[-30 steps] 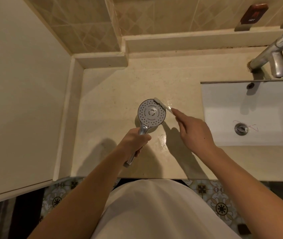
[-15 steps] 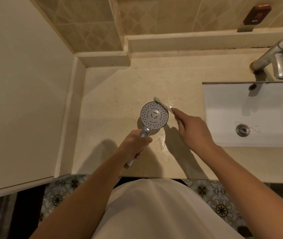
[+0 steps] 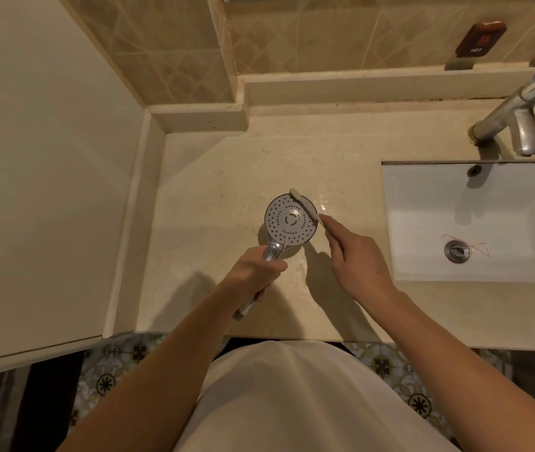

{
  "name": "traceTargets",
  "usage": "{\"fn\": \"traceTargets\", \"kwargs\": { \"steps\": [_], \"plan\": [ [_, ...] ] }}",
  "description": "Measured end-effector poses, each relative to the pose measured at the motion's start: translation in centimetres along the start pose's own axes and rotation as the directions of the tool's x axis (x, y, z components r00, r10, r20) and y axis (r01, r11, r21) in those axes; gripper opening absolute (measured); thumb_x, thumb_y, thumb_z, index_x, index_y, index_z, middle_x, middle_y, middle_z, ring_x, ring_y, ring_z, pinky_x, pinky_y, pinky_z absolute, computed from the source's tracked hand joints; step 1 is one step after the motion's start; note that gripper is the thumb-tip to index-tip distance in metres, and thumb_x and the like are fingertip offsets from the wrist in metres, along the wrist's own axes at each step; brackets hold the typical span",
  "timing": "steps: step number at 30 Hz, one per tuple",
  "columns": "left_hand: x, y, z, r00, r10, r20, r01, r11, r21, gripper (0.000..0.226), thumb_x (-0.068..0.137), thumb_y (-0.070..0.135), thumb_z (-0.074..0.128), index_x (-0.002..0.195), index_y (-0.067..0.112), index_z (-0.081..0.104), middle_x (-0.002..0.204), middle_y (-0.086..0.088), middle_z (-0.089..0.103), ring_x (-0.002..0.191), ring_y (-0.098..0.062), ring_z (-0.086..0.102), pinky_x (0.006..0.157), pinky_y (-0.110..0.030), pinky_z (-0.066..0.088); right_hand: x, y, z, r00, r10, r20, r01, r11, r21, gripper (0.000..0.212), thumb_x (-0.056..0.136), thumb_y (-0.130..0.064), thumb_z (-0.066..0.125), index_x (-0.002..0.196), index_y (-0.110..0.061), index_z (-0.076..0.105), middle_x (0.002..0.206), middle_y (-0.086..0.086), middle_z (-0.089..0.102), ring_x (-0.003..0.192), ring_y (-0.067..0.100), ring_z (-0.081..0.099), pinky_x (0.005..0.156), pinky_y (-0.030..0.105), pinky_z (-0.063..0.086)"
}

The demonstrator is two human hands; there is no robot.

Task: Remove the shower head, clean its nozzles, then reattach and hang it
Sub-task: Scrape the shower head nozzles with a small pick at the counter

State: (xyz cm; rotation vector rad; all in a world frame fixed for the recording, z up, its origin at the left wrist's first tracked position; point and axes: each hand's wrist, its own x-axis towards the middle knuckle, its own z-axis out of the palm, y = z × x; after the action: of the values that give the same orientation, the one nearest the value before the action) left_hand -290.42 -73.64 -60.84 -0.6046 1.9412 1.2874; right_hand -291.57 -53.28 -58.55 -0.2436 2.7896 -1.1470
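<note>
Dim warm light from above; arm shadows on countertop (image 3: 213, 177); wide-angle bending at edges.

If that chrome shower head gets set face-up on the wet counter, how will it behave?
The round chrome shower head is probably stiff. Its polished handle, gripped by the left hand, likely turns slippery when wet. Laid on the glossy beige counter, the domed back could rock or roll sideways.

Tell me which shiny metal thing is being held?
The shower head, its handle gripped by the left hand over the counter. The tap and the drain at the sink are untouched.
</note>
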Motion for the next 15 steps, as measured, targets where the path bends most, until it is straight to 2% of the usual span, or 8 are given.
{"fn": "traceTargets", "kwargs": {
  "steps": [3,6,11,13,15],
  "plan": [
    [0.0,-0.1,0.0,1.000,0.011,-0.003,-0.011,1.000,-0.001,0.023,0.091,0.015,0.061,0.109,0.000,0.060,0.059,-0.006,0.051,0.040,-0.015,0.043,0.043,-0.027,0.040,-0.5,-0.4,0.6,0.994,-0.054,0.094,0.061,0.995,-0.074,0.043,0.100,-0.019,0.042,0.142,-0.030,0.047,0.075,0.005,0.070,0.064,0.023,0.062,0.058,0.038,0.051],
    [0.0,-0.2,0.0,1.000,0.023,-0.004,-0.023,1.000,0.013,0.014,0.092,0.017,0.061,0.101,0.006,0.060,0.058,-0.006,0.051,0.039,-0.015,0.043,0.043,-0.027,0.040,-1.0,-0.8,1.2,0.983,-0.076,0.169,0.097,0.988,-0.120,0.044,0.100,-0.020,0.042,0.143,-0.031,0.046,0.085,0.004,0.072,0.071,0.025,0.064,0.060,0.038,0.051],
    [-0.2,-0.1,0.0,0.999,0.041,0.023,-0.041,0.999,0.019,0.013,0.091,0.017,0.061,0.100,0.008,0.059,0.060,-0.005,0.051,0.041,-0.014,0.043,0.042,-0.026,0.041,0.0,-0.4,0.1,0.999,0.040,-0.022,-0.041,0.996,-0.081,0.044,0.100,-0.019,0.041,0.142,-0.029,0.046,0.073,0.005,0.067,0.062,0.022,0.060,0.058,0.037,0.051],
    [-0.2,-0.2,-0.1,0.998,0.053,0.026,-0.054,0.998,0.019,0.014,0.091,0.018,0.061,0.100,0.007,0.059,0.058,-0.004,0.051,0.040,-0.013,0.043,0.042,-0.026,0.041,0.2,-0.3,-0.2,0.999,0.033,-0.028,-0.035,0.997,-0.076,0.044,0.100,-0.018,0.041,0.142,-0.029,0.047,0.071,0.005,0.066,0.061,0.023,0.060,0.057,0.037,0.050],
    [-0.1,-0.2,-0.1,0.998,0.059,0.020,-0.060,0.998,0.026,0.020,0.092,0.018,0.061,0.104,0.001,0.060,0.057,-0.004,0.051,0.038,-0.012,0.043,0.040,-0.025,0.041,0.0,-0.4,-0.2,0.999,-0.011,0.039,0.015,0.993,-0.116,0.045,0.099,-0.018,0.043,0.142,-0.030,0.047,0.073,0.006,0.068,0.062,0.024,0.061,0.057,0.037,0.050]
  ]
}}
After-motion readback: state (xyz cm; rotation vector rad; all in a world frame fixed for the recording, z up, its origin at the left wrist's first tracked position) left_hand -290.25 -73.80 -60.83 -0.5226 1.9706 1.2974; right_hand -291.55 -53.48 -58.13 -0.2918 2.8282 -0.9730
